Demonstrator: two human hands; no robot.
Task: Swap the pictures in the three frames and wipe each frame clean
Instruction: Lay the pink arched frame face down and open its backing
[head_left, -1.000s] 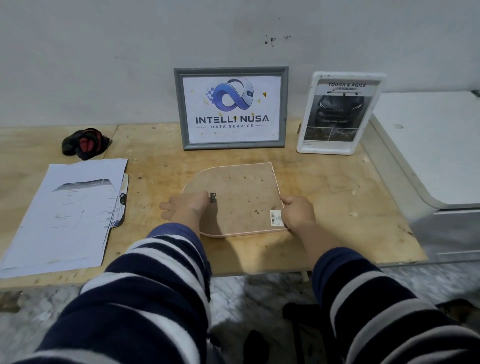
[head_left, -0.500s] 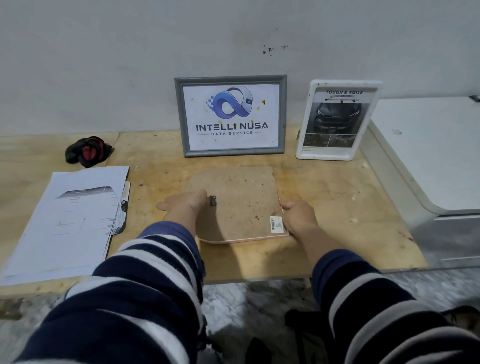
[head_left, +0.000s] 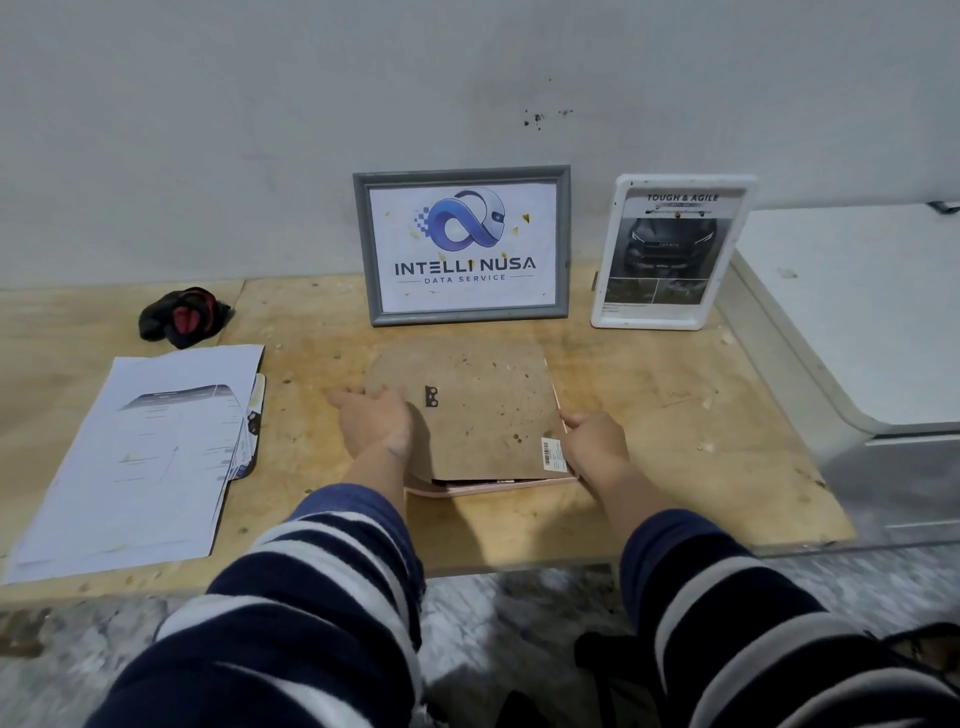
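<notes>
A pink frame (head_left: 488, 488) lies face down on the wooden table in front of me. Its brown backing board (head_left: 483, 410) is lifted at the near edge, showing a dark gap under it. My left hand (head_left: 374, 415) grips the board's left side beside a small metal hanger. My right hand (head_left: 597, 441) holds the frame's right edge by a barcode sticker. A grey frame (head_left: 462, 247) with a logo print leans on the wall behind. A white frame (head_left: 670, 254) with a car print stands to its right.
A stack of white papers (head_left: 140, 452) lies on the left of the wooden table (head_left: 675, 415). A black and red cloth (head_left: 182, 317) sits at the back left. A white cabinet (head_left: 857, 312) adjoins the table's right side.
The backing board has risen off the pink frame at its near edge. My left hand has slid further onto the board's left side. My right hand stays at the right edge.
</notes>
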